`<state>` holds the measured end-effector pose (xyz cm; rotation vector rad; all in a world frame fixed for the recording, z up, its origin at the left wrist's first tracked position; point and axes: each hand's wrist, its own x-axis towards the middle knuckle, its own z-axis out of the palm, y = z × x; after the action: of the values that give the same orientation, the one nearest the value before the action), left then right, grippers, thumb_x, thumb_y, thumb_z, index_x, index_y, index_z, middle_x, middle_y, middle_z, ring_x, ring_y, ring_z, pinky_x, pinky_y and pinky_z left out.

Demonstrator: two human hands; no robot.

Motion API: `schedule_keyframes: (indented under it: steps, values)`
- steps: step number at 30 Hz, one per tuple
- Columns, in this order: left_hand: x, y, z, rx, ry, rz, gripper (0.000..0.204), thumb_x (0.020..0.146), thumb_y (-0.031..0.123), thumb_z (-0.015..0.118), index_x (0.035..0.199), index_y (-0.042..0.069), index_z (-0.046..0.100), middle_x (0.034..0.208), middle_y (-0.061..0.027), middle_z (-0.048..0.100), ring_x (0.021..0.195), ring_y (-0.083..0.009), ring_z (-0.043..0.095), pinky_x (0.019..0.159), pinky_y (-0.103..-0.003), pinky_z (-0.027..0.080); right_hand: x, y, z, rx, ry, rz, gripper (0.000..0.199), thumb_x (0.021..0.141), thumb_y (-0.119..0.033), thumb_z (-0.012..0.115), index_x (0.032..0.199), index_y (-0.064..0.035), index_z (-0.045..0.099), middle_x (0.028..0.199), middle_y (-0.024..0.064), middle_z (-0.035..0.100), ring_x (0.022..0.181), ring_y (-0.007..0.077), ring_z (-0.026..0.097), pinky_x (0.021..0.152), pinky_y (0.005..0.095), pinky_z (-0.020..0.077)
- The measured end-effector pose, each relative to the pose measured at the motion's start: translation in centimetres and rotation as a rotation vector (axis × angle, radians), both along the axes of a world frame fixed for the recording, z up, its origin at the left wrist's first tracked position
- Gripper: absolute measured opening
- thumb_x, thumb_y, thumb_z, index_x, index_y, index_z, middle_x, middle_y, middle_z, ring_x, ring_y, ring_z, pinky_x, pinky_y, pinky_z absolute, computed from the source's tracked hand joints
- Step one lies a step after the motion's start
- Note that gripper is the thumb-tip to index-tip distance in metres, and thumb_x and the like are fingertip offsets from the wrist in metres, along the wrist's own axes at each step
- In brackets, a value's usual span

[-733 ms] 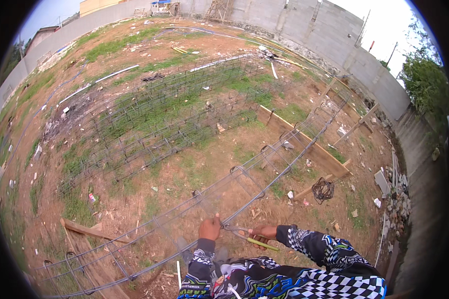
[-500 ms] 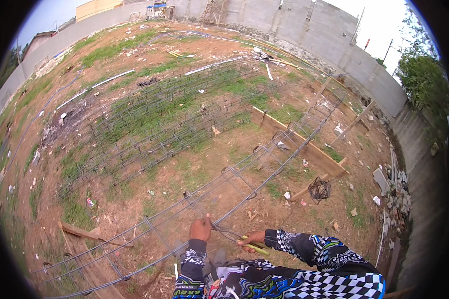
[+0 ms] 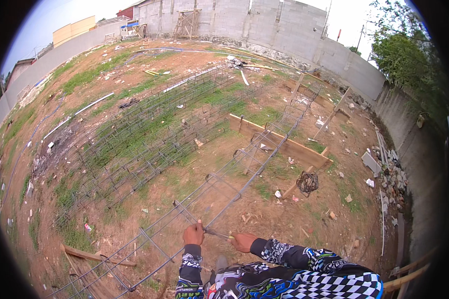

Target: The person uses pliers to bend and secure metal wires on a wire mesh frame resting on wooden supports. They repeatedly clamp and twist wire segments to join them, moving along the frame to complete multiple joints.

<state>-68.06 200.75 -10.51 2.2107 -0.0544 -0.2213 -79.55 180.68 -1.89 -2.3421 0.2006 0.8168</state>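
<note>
A long rebar cage (image 3: 239, 194) of steel bars and square stirrups runs diagonally past me, raised off the ground. My left hand (image 3: 193, 233) is closed at its near bar beside a stirrup, thumb up, on the end of some thin tie wire (image 3: 215, 232). That wire stretches across to my right hand (image 3: 244, 242), which is closed around yellow-handled pincers. Only a small yellow bit of the pincers (image 3: 230, 237) shows now; my fingers cover most of them. The wire's exact wrap at the bar is too small to make out.
Wooden plank supports (image 3: 279, 139) carry the cage farther off, with another timber stand (image 3: 97, 256) at the near left. A coil of dark wire (image 3: 307, 183) lies at right. More rebar cages (image 3: 149, 119) rest on grass; rubble (image 3: 391, 174) lines the right wall.
My right hand has drawn closer to the left and turned, so the pincers' yellow handles are now mostly hidden. The view has tilted up, showing more wall.
</note>
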Motion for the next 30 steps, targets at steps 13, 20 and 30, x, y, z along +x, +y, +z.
schedule_keyframes:
  steps: [13,20,30]
  values:
    - [-9.9,2.1,2.1,-0.297,-0.550,0.068,0.014,0.086,0.014,0.065,0.094,0.002,0.067,0.094,-0.0177,0.066,0.089,-0.0361,0.063,0.082,-0.044,0.049,-0.8,0.7,-0.5,-0.301,-0.491,0.115,0.061,0.079,-0.037,0.070,0.125,0.0001,0.052,0.106,0.0244,0.064,0.097,0.0443,0.064,0.085,0.0513,0.0499]
    - [-12.8,4.6,0.1,-0.243,-0.361,0.023,0.020,0.087,0.020,0.068,0.083,0.000,0.068,0.072,-0.0151,0.066,0.066,-0.0305,0.065,0.064,-0.039,0.050,-1.0,0.3,-0.9,-0.357,-0.524,0.182,0.055,0.088,-0.040,0.065,0.126,-0.0012,0.054,0.106,0.0204,0.065,0.091,0.0412,0.066,0.080,0.0537,0.0506]
    - [-13.0,5.7,-0.2,-0.256,-0.073,0.023,0.032,0.088,0.032,0.067,0.090,0.001,0.070,0.075,-0.0199,0.065,0.068,-0.0358,0.065,0.064,-0.041,0.050,1.9,-1.2,-1.0,0.161,0.147,-0.010,0.043,0.077,-0.028,0.085,0.098,0.0004,0.060,0.071,0.0086,0.065,0.058,0.0197,0.067,0.050,0.0345,0.0542]
